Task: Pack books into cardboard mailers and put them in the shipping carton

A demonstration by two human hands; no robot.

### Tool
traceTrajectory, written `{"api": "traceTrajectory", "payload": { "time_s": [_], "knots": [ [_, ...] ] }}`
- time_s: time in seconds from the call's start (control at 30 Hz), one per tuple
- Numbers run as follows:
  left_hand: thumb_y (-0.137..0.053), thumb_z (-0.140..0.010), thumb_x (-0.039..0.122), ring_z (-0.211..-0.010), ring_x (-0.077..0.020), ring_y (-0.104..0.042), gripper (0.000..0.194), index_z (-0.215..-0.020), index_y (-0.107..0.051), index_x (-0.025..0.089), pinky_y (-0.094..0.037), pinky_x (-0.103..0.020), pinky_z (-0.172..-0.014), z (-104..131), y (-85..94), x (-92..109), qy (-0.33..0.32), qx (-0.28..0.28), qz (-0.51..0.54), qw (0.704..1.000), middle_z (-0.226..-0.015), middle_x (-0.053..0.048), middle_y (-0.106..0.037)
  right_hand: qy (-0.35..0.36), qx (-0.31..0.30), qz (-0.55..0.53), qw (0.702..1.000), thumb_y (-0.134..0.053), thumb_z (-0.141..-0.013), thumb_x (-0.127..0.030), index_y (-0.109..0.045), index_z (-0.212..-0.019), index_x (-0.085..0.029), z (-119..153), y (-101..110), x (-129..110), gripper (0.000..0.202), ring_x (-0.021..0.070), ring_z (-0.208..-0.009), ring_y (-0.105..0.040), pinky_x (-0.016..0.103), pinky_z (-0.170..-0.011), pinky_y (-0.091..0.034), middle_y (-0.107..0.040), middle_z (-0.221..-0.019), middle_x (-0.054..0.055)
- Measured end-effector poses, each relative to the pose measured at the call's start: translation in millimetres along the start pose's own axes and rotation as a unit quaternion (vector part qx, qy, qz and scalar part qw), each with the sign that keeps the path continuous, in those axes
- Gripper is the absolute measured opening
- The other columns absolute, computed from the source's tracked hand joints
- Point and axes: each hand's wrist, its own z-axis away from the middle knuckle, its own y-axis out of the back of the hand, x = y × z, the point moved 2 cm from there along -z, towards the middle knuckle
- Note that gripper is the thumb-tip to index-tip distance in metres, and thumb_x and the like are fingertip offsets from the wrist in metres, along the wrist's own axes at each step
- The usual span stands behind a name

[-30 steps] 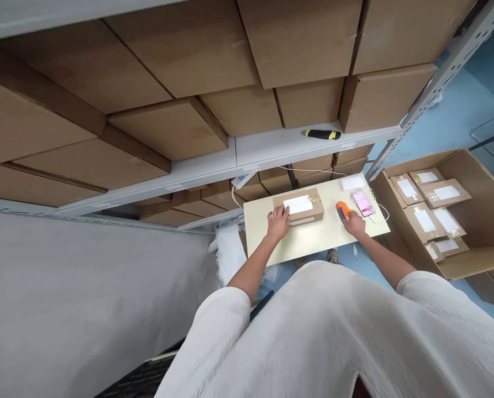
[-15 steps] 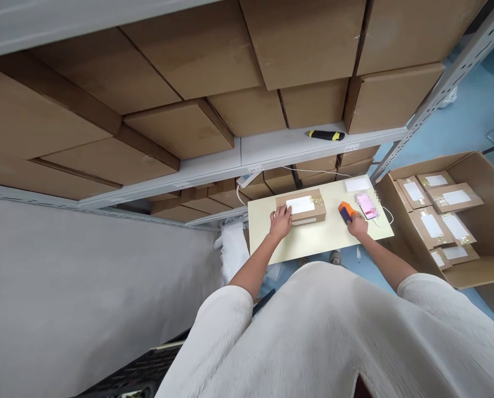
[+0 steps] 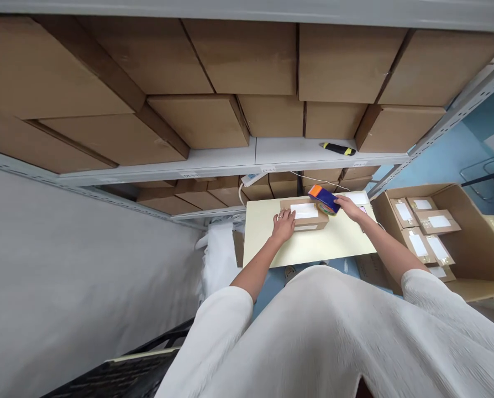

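Note:
A small cardboard box [image 3: 322, 222] with a white label [image 3: 304, 211] on top lies on the pale yellow table. My left hand [image 3: 285, 225] rests on the box's left end, its fingers spread over the top beside the label. In my right hand [image 3: 346, 205] is a tape dispenser [image 3: 325, 199], blue with an orange end, gripped by its right end. The dispenser is tilted over the box's right end, and a roll of tape shows beneath it. Whether it touches the cardboard I cannot tell.
Shelves [image 3: 226, 163] packed with cardboard boxes stand beyond the table [image 3: 267, 249]. On one shelf lies a black and yellow utility knife [image 3: 338, 148]. At right, a large open carton [image 3: 474, 243] holds several labelled small boxes. A phone [image 3: 363, 209] is partly hidden by my right arm.
My right hand has carried the tape dispenser left and away from me, from the table's right side to the box's right end. My left hand stays on the box. The view has shifted.

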Motion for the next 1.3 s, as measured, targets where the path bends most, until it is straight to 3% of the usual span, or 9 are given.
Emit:
{"api": "traceTrajectory", "payload": {
  "time_s": [0.13, 0.27, 0.4, 0.5, 0.63, 0.83, 1.13, 1.23, 1.3],
  "knots": [
    [-0.042, -0.109, 0.024, -0.16, -0.0369, -0.042, 0.057, -0.164, -0.057, 0.026, -0.031, -0.065, -0.13, 0, -2.5, -2, -0.001, 0.009, 0.023, 1.0, -0.17, -0.018, -0.052, -0.008, -0.083, -0.021, 0.996, -0.069, -0.076, -0.048, -0.072, -0.094, -0.023, -19, -43, -22, 0.031, 0.0254, -0.099, -0.065, 0.036, -0.093, -0.051, -0.077, -0.097, 0.004],
    [-0.044, -0.109, 0.025, -0.16, -0.0374, -0.042, 0.056, -0.163, -0.058, 0.027, -0.03, -0.065, -0.13, -1, -5.3, -3, -0.004, 0.021, 0.042, 0.999, -0.169, -0.018, -0.053, -0.017, -0.083, 0.065, 0.994, -0.064, -0.083, -0.048, -0.067, -0.088, -0.022, -30, -59, -25, 0.026, 0.0239, -0.094, -0.065, 0.034, -0.087, -0.053, -0.074, -0.091, 0.003],
    [-0.046, -0.108, 0.024, -0.16, -0.0386, -0.042, 0.057, -0.163, -0.059, 0.027, -0.029, -0.066, -0.13, -1, -7.3, -5, -0.003, 0.024, 0.053, 0.998, -0.169, -0.018, -0.053, 0.005, -0.103, 0.146, 0.984, -0.071, -0.089, -0.056, -0.066, -0.099, -0.023, -29, -56, -24, 0.035, 0.024, -0.096, -0.067, 0.034, -0.086, -0.055, -0.075, -0.099, 0.004],
    [-0.046, -0.108, 0.024, -0.161, -0.0375, -0.041, 0.056, -0.163, -0.058, 0.027, -0.029, -0.064, -0.131, -1, -8.2, -7, -0.006, 0.023, 0.049, 0.998, -0.17, -0.018, -0.053, 0.022, -0.129, 0.162, 0.978, -0.086, -0.081, -0.057, -0.064, -0.113, -0.023, -24, -54, -24, 0.052, 0.0238, -0.1, -0.07, 0.034, -0.089, -0.057, -0.077, -0.111, 0.006],
    [-0.049, -0.108, 0.024, -0.16, -0.0368, -0.042, 0.057, -0.163, -0.058, 0.029, -0.03, -0.063, -0.131, -2, -9.0, -8, -0.007, 0.028, 0.046, 0.999, -0.17, -0.016, -0.054, 0.05, -0.124, 0.239, 0.962, -0.092, -0.075, -0.046, -0.064, -0.114, -0.023, -21, -51, -28, 0.054, 0.0252, -0.101, -0.073, 0.034, -0.089, -0.058, -0.078, -0.116, 0.008],
    [-0.049, -0.108, 0.025, -0.159, -0.0368, -0.044, 0.055, -0.162, -0.06, 0.029, -0.031, -0.062, -0.131, -2, -7.7, -8, -0.004, 0.026, 0.038, 0.999, -0.169, -0.016, -0.054, 0.063, -0.125, 0.403, 0.904, -0.094, -0.068, -0.027, -0.067, -0.107, -0.02, -31, -39, -34, 0.048, 0.027, -0.091, -0.073, 0.031, -0.074, -0.054, -0.079, -0.107, 0.01],
    [-0.055, -0.103, 0.02, -0.158, -0.0352, -0.047, 0.054, -0.156, -0.064, 0.027, -0.031, -0.062, -0.131, 0, 1.5, -5, 0.013, 0.021, 0.082, 0.996, -0.167, -0.015, -0.057, 0.055, -0.104, 0.375, 0.92, -0.092, -0.068, -0.026, -0.064, -0.104, -0.023, -32, -37, -21, 0.046, 0.025, -0.089, -0.072, 0.029, -0.071, -0.054, -0.079, -0.104, 0.007],
    [-0.058, -0.1, 0.017, -0.152, -0.0329, -0.055, 0.05, -0.148, -0.068, 0.026, -0.037, -0.057, -0.129, -6, 12.6, -3, 0.047, 0.071, 0.165, 0.983, -0.161, -0.014, -0.063, 0.06, -0.095, 0.373, 0.921, -0.091, -0.066, -0.024, -0.063, -0.1, -0.023, -32, -32, -17, 0.044, 0.0241, -0.086, -0.071, 0.029, -0.069, -0.052, -0.077, -0.099, 0.005],
    [-0.058, -0.101, 0.019, -0.141, -0.0296, -0.064, 0.043, -0.143, -0.069, 0.025, -0.047, -0.05, -0.123, -14, 22.7, 0, 0.08, 0.116, 0.258, 0.956, -0.152, -0.013, -0.069, 0.064, -0.097, 0.371, 0.921, -0.089, -0.066, -0.023, -0.062, -0.096, -0.023, -31, -30, -14, 0.041, 0.0235, -0.084, -0.07, 0.029, -0.068, -0.051, -0.076, -0.097, 0.004]
  ]
}}
